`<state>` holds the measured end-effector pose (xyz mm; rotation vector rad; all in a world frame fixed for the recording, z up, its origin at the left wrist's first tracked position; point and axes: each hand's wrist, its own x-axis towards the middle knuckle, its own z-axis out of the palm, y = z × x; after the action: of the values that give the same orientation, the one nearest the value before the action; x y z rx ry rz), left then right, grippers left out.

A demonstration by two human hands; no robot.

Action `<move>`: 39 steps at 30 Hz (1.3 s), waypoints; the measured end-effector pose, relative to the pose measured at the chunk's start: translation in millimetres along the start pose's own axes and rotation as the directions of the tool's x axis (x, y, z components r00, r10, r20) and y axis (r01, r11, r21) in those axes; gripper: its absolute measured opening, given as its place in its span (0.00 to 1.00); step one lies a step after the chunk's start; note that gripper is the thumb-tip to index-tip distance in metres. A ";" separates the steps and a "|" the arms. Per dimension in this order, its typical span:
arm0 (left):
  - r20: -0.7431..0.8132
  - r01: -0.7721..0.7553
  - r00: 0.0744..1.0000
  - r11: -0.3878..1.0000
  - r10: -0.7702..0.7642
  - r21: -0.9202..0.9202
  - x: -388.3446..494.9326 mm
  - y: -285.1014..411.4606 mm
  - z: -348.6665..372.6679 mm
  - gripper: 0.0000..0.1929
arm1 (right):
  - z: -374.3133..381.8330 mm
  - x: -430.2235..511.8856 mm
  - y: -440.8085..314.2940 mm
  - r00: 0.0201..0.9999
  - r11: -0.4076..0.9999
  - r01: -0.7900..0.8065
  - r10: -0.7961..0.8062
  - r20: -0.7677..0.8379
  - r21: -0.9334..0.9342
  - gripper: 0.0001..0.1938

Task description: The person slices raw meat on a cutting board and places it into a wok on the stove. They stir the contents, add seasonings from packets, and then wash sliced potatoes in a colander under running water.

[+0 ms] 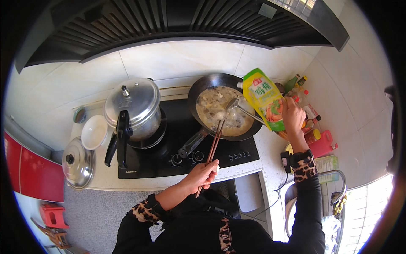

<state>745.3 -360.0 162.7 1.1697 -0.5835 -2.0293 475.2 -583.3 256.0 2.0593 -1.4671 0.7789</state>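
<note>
A pair of brown wooden chopsticks (214, 143) is held in my left hand (201, 176), their tips in the wok's food. A small white object (217, 169) shows at that hand's fingers; I cannot tell what it is. My right hand (293, 115) grips a yellow-and-green seasoning pouch (260, 95) by its lower end, tilted with the white spout (240, 85) towards the wok's rim. No flow from the spout is visible. The dark wok (212, 78) holds a bubbling, pale brown stew (211, 101). A metal ladle (233, 104) rests in it, its handle partly behind the pouch.
Left of the wok, a pressure cooker (133, 104) stands on the black cooktop (176, 127). Beside it are a white bowl (94, 132) and a metal lid (78, 163). Several bottles (291, 83) line the right wall near a faucet (341, 179). A range hood (177, 19) hangs above.
</note>
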 end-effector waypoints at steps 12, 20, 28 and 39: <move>-0.048 0.012 0.999 1.000 -0.013 -0.008 -1.3 0.4 1.0 0.24 | -4.7 -13.3 11.1 1.000 1.000 0.019 -0.019 0.022 0.017 0.09; -0.060 0.007 0.998 1.000 -0.006 0.002 -1.4 2.1 4.2 0.23 | -15.0 -35.5 25.2 0.999 1.000 0.025 -0.025 0.036 -0.002 0.07; -0.052 0.016 0.999 1.000 -0.017 -0.002 -0.6 6.0 6.2 0.23 | -20.8 -40.6 27.4 0.999 1.000 -0.002 0.002 0.043 -0.004 0.09; -0.057 -0.031 0.998 0.999 0.030 -0.018 -2.5 14.1 9.4 0.22 | -8.0 -50.5 22.7 0.996 0.994 -0.077 0.073 0.055 0.072 0.09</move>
<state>742.9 -366.9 178.3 1.1967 -0.5500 -1.9656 439.2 -550.8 228.1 2.1035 -1.5747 0.8259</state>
